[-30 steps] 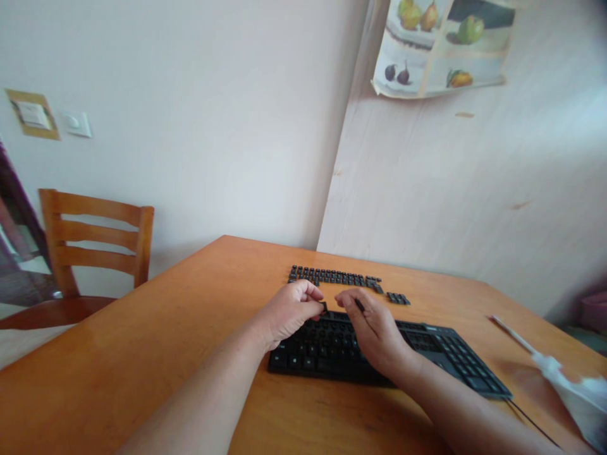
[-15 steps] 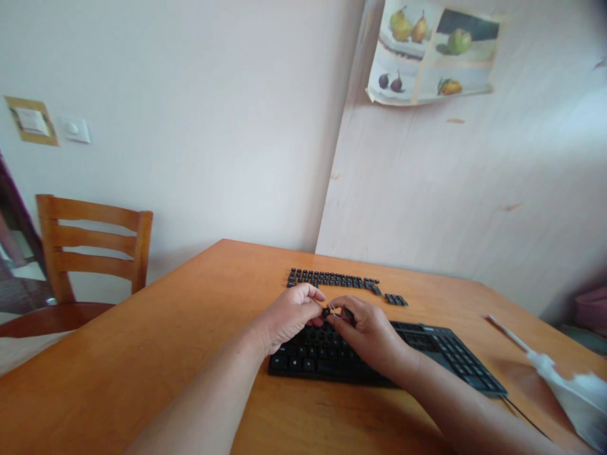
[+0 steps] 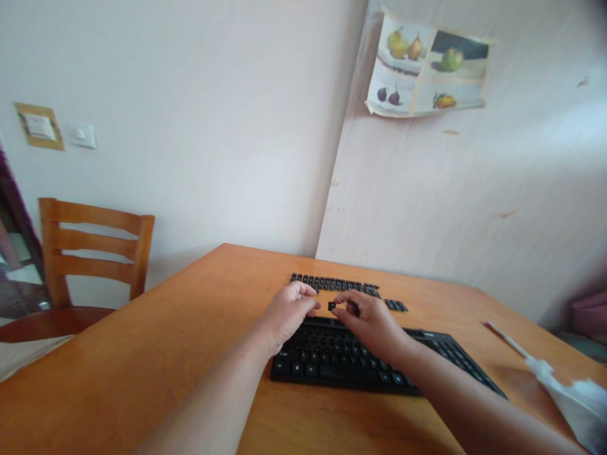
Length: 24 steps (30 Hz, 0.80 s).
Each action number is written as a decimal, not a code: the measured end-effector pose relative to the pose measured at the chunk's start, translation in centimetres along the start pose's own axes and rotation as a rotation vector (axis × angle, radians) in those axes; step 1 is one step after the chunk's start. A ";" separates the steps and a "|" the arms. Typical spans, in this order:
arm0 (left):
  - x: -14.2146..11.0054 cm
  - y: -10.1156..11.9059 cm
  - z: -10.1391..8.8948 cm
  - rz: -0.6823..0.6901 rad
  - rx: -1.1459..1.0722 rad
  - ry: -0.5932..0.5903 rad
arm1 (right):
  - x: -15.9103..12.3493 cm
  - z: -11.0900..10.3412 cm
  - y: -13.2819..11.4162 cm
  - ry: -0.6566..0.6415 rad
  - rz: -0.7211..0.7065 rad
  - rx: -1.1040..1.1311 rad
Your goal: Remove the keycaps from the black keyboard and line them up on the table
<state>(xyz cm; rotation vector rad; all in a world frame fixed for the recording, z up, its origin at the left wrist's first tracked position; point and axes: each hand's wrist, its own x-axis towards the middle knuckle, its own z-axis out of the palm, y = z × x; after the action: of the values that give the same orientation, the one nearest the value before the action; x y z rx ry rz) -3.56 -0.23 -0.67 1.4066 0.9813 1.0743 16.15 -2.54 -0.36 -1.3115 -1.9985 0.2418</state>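
Over the black keyboard (image 3: 341, 378), my right hand (image 3: 367, 319) is closed on a small dark tool with thin pale wires, which looks like a keycap puller (image 3: 353, 308). A single black keycap (image 3: 332, 306) sits at the tip of this hand's fingers; whether wires or fingertips carry it, I cannot tell. My left hand (image 3: 291, 313) is just to the left, thumb and fingers apart with nothing between them. Part of the keyboard's upper left shows bare key sockets (image 3: 322, 338). My right hand and forearm hide some of the keys.
Behind the keyboard, loose keycaps (image 3: 339, 283) lie in rows, with a smaller group (image 3: 396, 305) to their right. A white plastic bag (image 3: 564, 385) with a thin stick lies at the table's right. A wooden chair (image 3: 97, 243) stands left of the table (image 3: 203, 354).
My left hand has come off the keycap and moved a little left, its fingers parting. The keycap has stayed with my right hand. The view has tilted slightly up.
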 end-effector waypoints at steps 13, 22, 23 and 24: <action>1.3 -1.0 -2.2 0.043 0.053 0.296 | 7.5 1.8 6.6 -0.153 0.283 -0.150; 1.4 -1.0 -2.1 0.044 0.072 0.306 | 9.4 4.3 8.9 -0.185 0.312 -0.262; 1.4 -1.0 -2.1 0.042 0.075 0.303 | 9.5 4.4 9.1 -0.189 0.312 -0.272; 1.4 -1.0 -2.1 0.041 0.078 0.299 | 9.6 4.5 9.1 -0.193 0.310 -0.281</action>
<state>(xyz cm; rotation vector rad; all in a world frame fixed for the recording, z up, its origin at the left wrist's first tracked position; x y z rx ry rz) -5.22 1.71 -1.46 1.3572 1.2235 1.3155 17.68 10.90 -3.85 -1.8418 -2.0339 0.2465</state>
